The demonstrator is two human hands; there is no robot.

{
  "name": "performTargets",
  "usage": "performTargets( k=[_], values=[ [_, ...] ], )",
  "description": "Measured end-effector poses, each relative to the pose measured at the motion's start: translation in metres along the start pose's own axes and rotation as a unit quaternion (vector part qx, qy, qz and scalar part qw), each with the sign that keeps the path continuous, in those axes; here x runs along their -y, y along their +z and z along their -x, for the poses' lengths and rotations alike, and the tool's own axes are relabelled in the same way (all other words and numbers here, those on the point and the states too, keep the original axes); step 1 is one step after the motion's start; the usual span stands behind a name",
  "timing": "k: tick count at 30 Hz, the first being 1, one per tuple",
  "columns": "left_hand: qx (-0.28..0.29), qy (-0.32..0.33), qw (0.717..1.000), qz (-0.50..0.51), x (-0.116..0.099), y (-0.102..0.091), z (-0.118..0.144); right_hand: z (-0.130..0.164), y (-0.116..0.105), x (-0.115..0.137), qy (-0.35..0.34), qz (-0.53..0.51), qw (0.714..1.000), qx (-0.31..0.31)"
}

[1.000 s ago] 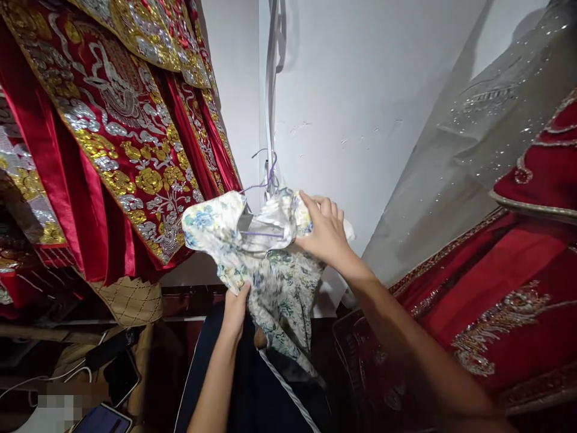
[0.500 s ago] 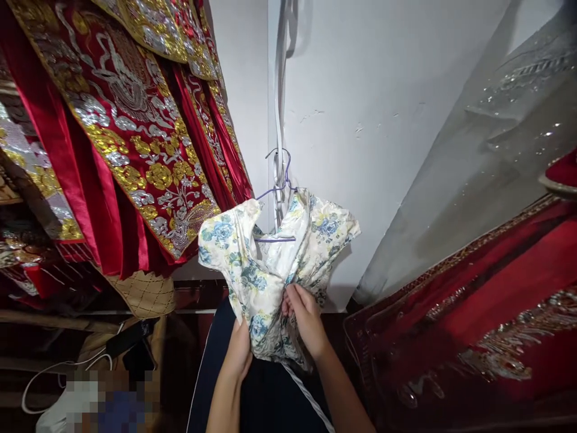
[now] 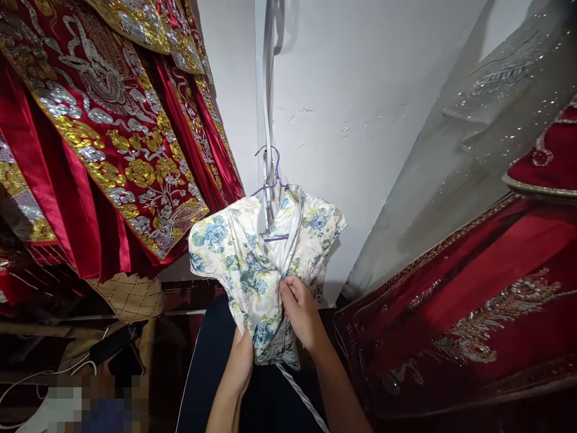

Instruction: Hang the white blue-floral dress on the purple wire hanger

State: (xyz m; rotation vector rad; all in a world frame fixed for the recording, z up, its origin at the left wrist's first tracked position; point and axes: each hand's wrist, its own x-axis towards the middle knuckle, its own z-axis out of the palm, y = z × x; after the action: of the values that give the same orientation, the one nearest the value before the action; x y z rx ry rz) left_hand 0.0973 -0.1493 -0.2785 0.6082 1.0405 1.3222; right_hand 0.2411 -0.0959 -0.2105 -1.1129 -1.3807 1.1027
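Observation:
A small white dress [image 3: 252,258] with blue and yellow flowers hangs on a purple wire hanger [image 3: 270,174] against the white wall. My right hand [image 3: 300,310] pinches the fabric at the dress's front opening, just below the collar. My left hand [image 3: 241,361] grips the bunched lower part of the dress from underneath. The hanger's hook sits on a white strip [image 3: 269,90] running down the wall.
Red robes [image 3: 112,132] with gold and silver embroidery hang at the left. More red embroidered cloth [image 3: 473,300] and a grey sequinned garment [image 3: 473,138] lie at the right. A dark garment [image 3: 216,373] is below my arms. Cables and a blurred patch [image 3: 90,403] are at the lower left.
My right hand came down from the dress's shoulder to its front opening. The dress now hangs spread on the hanger. My left hand shifted lower on the fabric.

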Motion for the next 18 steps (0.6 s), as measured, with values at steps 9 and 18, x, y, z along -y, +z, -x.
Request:
performTargets(
  k=[9,18],
  values=[
    [-0.219,0.265,0.924,-0.166,-0.022,0.008,0.002,0.013,-0.013,0.009,0.027,-0.008,0.999,0.038],
    [-0.009,0.330,0.886,-0.325,-0.018,0.056,-0.012,0.019,-0.010,0.006,0.059,-0.031,0.992,0.111]
  ],
)
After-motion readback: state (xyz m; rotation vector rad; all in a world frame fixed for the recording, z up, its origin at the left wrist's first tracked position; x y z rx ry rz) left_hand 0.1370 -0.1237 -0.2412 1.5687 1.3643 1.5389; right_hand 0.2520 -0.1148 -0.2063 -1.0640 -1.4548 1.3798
